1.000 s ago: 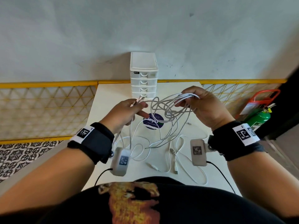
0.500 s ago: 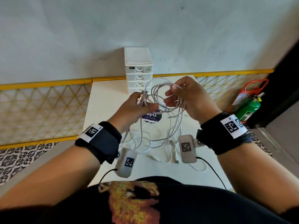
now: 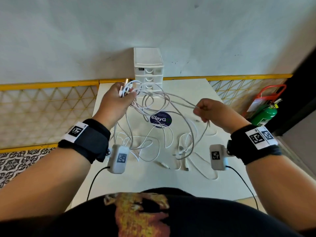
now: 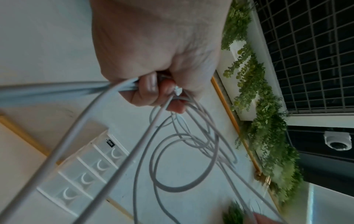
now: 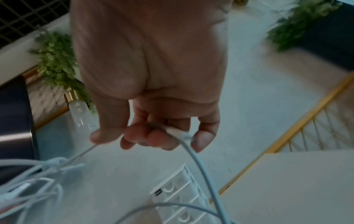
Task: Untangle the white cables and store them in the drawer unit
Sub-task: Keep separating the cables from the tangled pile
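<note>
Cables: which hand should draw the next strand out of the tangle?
Right, probably. The right hand already pinches a single strand out to the side, clear of the knot. The left hand grips the bunched white cables near the drawer unit, so it serves better as the anchor.

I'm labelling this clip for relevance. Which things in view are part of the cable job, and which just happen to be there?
Part of the job:
white cables
drawer unit
left hand, gripping the bundle
right hand, pinching one cable

Just there:
round ClayGo sticker
green fire extinguisher
yellow railing
</note>
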`<state>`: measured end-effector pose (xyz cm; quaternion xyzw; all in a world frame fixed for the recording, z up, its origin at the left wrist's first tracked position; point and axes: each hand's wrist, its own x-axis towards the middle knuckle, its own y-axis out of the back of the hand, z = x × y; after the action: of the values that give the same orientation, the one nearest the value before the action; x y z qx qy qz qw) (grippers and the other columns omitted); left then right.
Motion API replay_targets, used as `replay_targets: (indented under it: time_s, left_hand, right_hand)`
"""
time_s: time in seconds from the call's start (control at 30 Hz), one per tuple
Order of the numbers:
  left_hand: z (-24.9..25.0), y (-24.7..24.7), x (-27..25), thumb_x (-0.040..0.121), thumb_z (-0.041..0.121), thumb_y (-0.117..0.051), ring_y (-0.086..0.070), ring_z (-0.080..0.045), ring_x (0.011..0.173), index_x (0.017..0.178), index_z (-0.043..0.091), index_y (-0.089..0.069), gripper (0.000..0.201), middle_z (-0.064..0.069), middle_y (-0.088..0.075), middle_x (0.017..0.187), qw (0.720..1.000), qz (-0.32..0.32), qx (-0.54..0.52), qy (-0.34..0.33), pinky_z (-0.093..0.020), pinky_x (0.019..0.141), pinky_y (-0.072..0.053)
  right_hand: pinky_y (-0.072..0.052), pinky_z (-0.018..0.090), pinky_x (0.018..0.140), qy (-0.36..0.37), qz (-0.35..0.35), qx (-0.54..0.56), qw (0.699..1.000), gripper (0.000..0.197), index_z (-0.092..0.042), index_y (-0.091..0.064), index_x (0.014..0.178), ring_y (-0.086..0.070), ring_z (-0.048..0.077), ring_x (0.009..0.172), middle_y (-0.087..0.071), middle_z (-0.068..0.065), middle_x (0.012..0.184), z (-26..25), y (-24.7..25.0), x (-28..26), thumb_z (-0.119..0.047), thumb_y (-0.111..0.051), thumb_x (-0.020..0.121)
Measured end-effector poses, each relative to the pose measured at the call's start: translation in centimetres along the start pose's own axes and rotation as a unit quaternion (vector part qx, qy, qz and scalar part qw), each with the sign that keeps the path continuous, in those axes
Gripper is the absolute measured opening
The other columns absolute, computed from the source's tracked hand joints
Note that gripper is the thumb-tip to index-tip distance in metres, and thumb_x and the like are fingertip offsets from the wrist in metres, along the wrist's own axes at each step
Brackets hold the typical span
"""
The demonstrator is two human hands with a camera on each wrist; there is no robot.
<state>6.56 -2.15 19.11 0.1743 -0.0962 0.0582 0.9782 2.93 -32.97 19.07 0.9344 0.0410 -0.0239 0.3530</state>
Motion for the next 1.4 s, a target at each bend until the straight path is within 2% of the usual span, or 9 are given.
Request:
replay_targets:
  time_s: [0.1, 0.23, 0.33, 0.57, 0.73, 0.9, 1.07, 1.23, 1.4]
  left_hand:
    - [-0.1, 0.1, 0.3, 0.089, 0.027, -0.066, -0.052, -0.002, 0.064, 0.089, 0.025, -0.057, 0.009, 0.013, -0.058, 0.076, 0.999, 0.037, -0.029, 0.008, -0.026, 0.067, -0.040]
    - [0.6, -0.9, -0.5, 0.091, 0.028, -0.063, -0.050, -0.006, 0.061, 0.077, 0.030, -0.049, 0.020, 0.011, -0.055, 0.069, 0.999, 0.041, 0.023, 0.002, -0.029, 0.061, -0.038]
    - [1.0, -2.0, -0.8, 0.095, 0.033, -0.058, -0.046, 0.001, 0.050, 0.080, 0.030, -0.051, 0.017, 0.017, -0.059, 0.058, 0.999, 0.037, 0.034, 0.014, -0.030, 0.058, -0.035]
    - [1.4, -4.4, -1.5, 0.096, 0.037, -0.055, -0.041, -0.001, 0.047, 0.089, 0.034, -0.056, 0.008, 0.009, -0.070, 0.078, 0.996, 0.056, -0.024, 0.057, -0.031, 0.056, -0.032]
    - [2.8, -5.0, -2.6, 0.098, 0.037, -0.055, -0.036, -0.013, 0.060, 0.096, 0.032, -0.057, 0.005, 0.011, -0.071, 0.082, 0.993, 0.039, -0.086, 0.072, -0.029, 0.054, -0.029]
    - [4.1, -5.5, -3.7, 0.098, 0.032, -0.054, -0.040, -0.019, 0.075, 0.096, 0.036, -0.061, 0.008, 0.011, -0.069, 0.080, 0.990, 0.033, -0.120, 0.070, -0.030, 0.060, -0.030]
    - [5.0, -6.0, -4.2, 0.097, 0.035, -0.055, -0.047, -0.013, 0.081, 0.094, 0.039, -0.062, 0.009, 0.012, -0.069, 0.082, 0.990, 0.028, -0.120, 0.066, -0.033, 0.068, -0.034]
    - [5.4, -6.1, -4.5, 0.099, 0.030, -0.052, -0.044, -0.003, 0.059, 0.097, 0.034, -0.061, 0.010, 0.012, -0.068, 0.079, 0.988, 0.045, -0.133, 0.062, -0.025, 0.056, -0.031]
    - [6.3, -6.3, -4.9, 0.100, 0.030, -0.051, -0.047, -0.002, 0.062, 0.100, 0.032, -0.059, 0.008, 0.014, -0.067, 0.077, 0.986, 0.054, -0.145, 0.061, -0.024, 0.056, -0.031]
  right_hand:
    - [-0.040, 0.028, 0.064, -0.014, 0.047, -0.021, 0.999, 0.015, -0.021, -0.058, 0.076, -0.053, 0.012, 0.059, -0.059, -0.002, 0.063, 2.5, 1.7, 1.6, -0.026, -0.062, 0.090]
    - [-0.035, 0.031, 0.057, -0.047, 0.130, 0.059, 0.989, 0.023, -0.019, -0.062, 0.079, -0.042, 0.018, 0.054, -0.046, -0.001, 0.059, 3.8, 3.2, 3.2, -0.036, -0.054, 0.092]
    - [-0.031, 0.029, 0.053, -0.015, 0.107, 0.141, 0.984, 0.024, -0.023, -0.066, 0.082, -0.037, 0.016, 0.052, -0.043, -0.002, 0.057, 3.8, 3.4, 4.0, -0.031, -0.048, 0.096]
    - [-0.051, 0.033, 0.065, 0.049, 0.054, 0.219, 0.973, 0.023, -0.036, -0.062, 0.106, -0.062, 0.020, 0.052, -0.067, 0.002, 0.069, 4.4, 3.4, 5.0, -0.017, -0.053, 0.097]
    - [-0.050, 0.043, 0.075, 0.063, 0.054, 0.219, 0.972, 0.027, -0.032, -0.070, 0.089, -0.064, 0.020, 0.058, -0.069, 0.001, 0.067, 4.8, 3.0, 5.3, -0.008, -0.057, 0.093]
    - [-0.052, 0.045, 0.079, 0.074, -0.011, 0.231, 0.970, 0.021, -0.029, -0.068, 0.099, -0.064, 0.022, 0.065, -0.067, 0.001, 0.067, 4.0, 2.3, 4.8, -0.011, -0.061, 0.092]
    - [-0.053, 0.031, 0.069, 0.067, -0.140, 0.245, 0.957, 0.025, -0.026, -0.060, 0.118, -0.066, 0.029, 0.063, -0.073, 0.012, 0.078, 2.3, 1.9, 4.0, -0.015, -0.047, 0.100]
    - [-0.044, 0.034, 0.070, 0.099, -0.195, 0.101, 0.970, 0.010, -0.021, -0.065, 0.096, -0.068, 0.017, 0.067, -0.072, -0.005, 0.084, 2.4, 1.6, 4.2, -0.020, -0.055, 0.096]
    - [-0.052, 0.033, 0.063, 0.082, -0.327, 0.252, 0.907, 0.026, -0.023, -0.064, 0.116, -0.063, 0.032, 0.057, -0.067, 0.018, 0.085, 1.7, 1.5, 2.6, -0.030, -0.048, 0.096]
